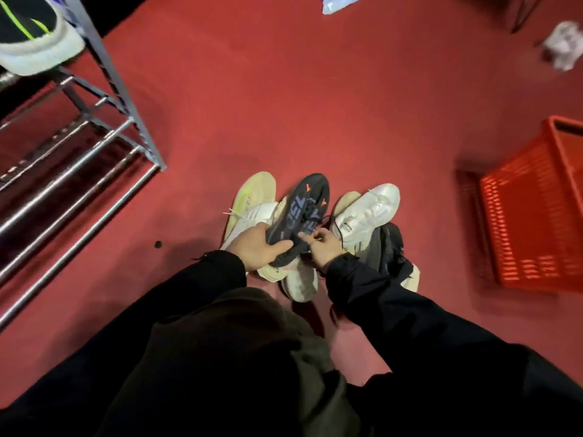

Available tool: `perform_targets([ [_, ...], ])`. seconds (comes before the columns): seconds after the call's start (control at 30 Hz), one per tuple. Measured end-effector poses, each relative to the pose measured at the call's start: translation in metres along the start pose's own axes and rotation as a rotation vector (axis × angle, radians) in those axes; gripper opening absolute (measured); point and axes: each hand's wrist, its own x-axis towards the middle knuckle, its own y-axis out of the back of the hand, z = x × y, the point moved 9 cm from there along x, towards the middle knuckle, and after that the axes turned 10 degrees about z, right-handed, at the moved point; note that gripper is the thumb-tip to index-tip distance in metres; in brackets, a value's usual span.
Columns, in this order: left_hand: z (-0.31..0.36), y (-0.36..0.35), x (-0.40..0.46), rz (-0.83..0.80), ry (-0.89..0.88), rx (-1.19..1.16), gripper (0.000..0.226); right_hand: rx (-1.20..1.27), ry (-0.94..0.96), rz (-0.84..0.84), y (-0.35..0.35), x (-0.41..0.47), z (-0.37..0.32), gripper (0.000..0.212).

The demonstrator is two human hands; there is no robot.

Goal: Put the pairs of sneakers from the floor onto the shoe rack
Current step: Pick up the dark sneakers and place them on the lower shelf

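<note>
Several sneakers lie bunched on the red floor in front of me. My left hand (257, 249) grips the heel end of a black sneaker (304, 209) with blue lettering and orange marks. My right hand (325, 247) pinches the same shoe near its laces. A white and yellow-green sneaker (252, 200) lies to its left, a white sneaker (369, 212) to its right, with a dark grey sneaker (389, 247) under that one. The metal shoe rack (94, 146) stands at the left; a black sneaker with white sole (31, 36) sits on its top shelf.
A red plastic basket (533, 209) stands on the floor at the right. Crumpled white paper (564, 45) lies at the far right, and another pale bundle (339, 3) at the top edge. A small dark speck (157, 244) is on the floor near the rack.
</note>
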Motion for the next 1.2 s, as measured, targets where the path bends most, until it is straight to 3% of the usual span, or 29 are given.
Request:
perform_targets([
  [0.07,0.005,0.002,0.002,0.041,0.032,-0.052,0.022,0.123,-0.017,-0.026,-0.001,-0.005,0.001,0.033],
  [0.13,0.011,-0.001,0.004,0.034,0.075,-0.193,0.015,0.142,0.024,-0.01,0.014,-0.012,0.001,0.034],
  [0.2,0.016,-0.006,0.001,-0.018,0.12,-0.358,0.018,0.013,0.196,0.179,0.054,-0.018,-0.006,0.03],
  [0.27,0.025,-0.005,-0.002,-0.049,0.096,-0.416,0.022,-0.088,0.341,0.474,0.109,-0.026,-0.01,0.016],
  [0.33,0.04,-0.003,-0.005,-0.076,0.031,-0.422,0.024,-0.173,0.264,0.765,0.165,-0.028,0.005,0.036],
  [0.37,0.05,-0.001,-0.007,-0.087,0.001,-0.433,0.025,-0.185,0.079,0.826,0.188,-0.017,0.034,0.051],
  [0.43,0.066,-0.001,-0.012,-0.097,-0.035,-0.455,0.027,-0.033,-0.358,0.71,0.202,-0.002,0.094,0.078],
  [0.47,0.072,-0.001,-0.014,-0.091,-0.046,-0.452,0.028,0.102,-0.472,0.555,0.19,0.004,0.116,0.081],
  [0.5,0.075,0.0,-0.015,-0.084,-0.057,-0.436,0.028,0.198,-0.502,0.381,0.175,0.004,0.124,0.069],
  [0.53,0.078,0.002,-0.018,-0.072,-0.065,-0.425,0.027,0.277,-0.475,0.297,0.165,0.002,0.126,0.047],
  [0.6,0.082,0.008,-0.022,-0.053,-0.085,-0.381,0.025,0.243,-0.416,0.304,0.163,-0.003,0.124,0.018],
  [0.67,0.084,0.017,-0.027,-0.039,-0.1,-0.325,0.026,0.239,-0.385,0.379,0.17,-0.007,0.119,0.013],
  [0.77,0.082,0.035,-0.036,-0.009,-0.062,-0.307,0.033,0.369,-0.365,0.464,0.179,-0.018,0.106,0.022],
  [0.9,0.077,0.058,-0.05,0.07,-0.029,-0.407,0.034,0.488,-0.021,0.691,0.195,-0.062,0.058,0.007],
  [1.0,0.066,0.08,-0.065,0.177,-0.033,-0.502,0.024,0.687,0.189,0.563,0.178,-0.075,0.017,0.01],
  [1.07,0.054,0.1,-0.079,0.297,-0.04,-0.556,0.012,0.662,0.263,0.427,0.156,-0.079,-0.016,0.014],
  [1.2,0.004,0.154,-0.128,0.62,0.061,-0.699,0.013,0.597,0.343,0.206,0.097,-0.094,-0.076,0.021],
])
